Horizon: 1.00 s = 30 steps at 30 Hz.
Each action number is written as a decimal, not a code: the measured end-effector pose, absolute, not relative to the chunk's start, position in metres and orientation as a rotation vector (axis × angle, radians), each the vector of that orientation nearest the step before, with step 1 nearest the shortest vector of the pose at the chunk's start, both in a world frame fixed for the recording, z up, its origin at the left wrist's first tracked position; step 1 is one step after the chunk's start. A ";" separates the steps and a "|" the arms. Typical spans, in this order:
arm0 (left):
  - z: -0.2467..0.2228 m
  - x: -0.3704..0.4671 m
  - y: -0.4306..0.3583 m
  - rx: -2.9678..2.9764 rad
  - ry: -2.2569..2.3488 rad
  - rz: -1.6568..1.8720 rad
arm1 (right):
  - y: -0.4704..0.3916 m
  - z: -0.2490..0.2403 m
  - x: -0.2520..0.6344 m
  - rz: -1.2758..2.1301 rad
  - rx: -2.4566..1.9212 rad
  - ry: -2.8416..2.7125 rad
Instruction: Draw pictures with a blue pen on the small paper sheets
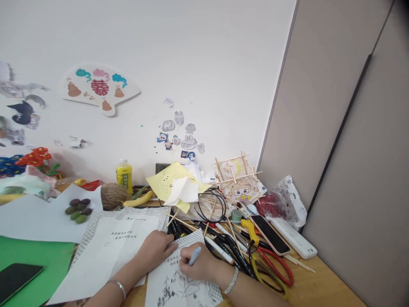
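Head view: a light-blue pen (194,256) sits over the drawing sheet (156,281), gripped in the right hand (204,265), its long axis tilted, upper end pointing up and rightward; its tip is hidden. Just left, the left hand (160,248) lies palm down with fingers loosely extended, holding nothing visible, across the sheet's upper-left edge. Beyond the left forearm lies a lettered sheet (104,256); right of the right hand, red-handled scissors (283,263) and a phone (271,234) rest on the bench (316,283).

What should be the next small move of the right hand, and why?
Perhaps the right hand should make a short stroke with the blue pen: it holds the pen over the paper, which bears writing and drawings, and the left hand lies at the paper's edge, where it could steady it. The tip is hidden.
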<state>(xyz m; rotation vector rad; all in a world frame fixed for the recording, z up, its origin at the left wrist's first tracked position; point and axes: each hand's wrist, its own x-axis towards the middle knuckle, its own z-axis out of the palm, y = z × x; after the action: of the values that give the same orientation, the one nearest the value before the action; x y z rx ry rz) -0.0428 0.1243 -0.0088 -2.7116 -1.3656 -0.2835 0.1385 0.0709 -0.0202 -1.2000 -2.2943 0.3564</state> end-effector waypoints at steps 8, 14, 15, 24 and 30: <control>-0.010 -0.043 0.125 -2.724 -1.343 -0.319 | 0.073 -0.027 0.139 0.336 -1.197 -2.307; -0.009 -0.043 0.124 -2.700 -1.344 -0.296 | 0.076 -0.031 0.139 0.239 -1.222 -2.342; -0.009 -0.042 0.124 -2.698 -1.343 -0.291 | 0.076 -0.031 0.139 0.225 -1.215 -2.344; -0.009 -0.043 0.123 -2.691 -1.342 -0.297 | 0.072 -0.023 0.137 0.246 -1.228 -2.326; -0.010 -0.043 0.123 -2.701 -1.339 -0.304 | 0.069 -0.019 0.137 0.265 -1.233 -2.315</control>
<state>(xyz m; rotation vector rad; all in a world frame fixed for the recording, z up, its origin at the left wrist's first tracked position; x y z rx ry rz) -0.0434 0.1232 -0.0102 -2.7013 -1.3391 -0.3042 0.1368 0.0694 -0.0188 -1.2329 -2.3152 0.2650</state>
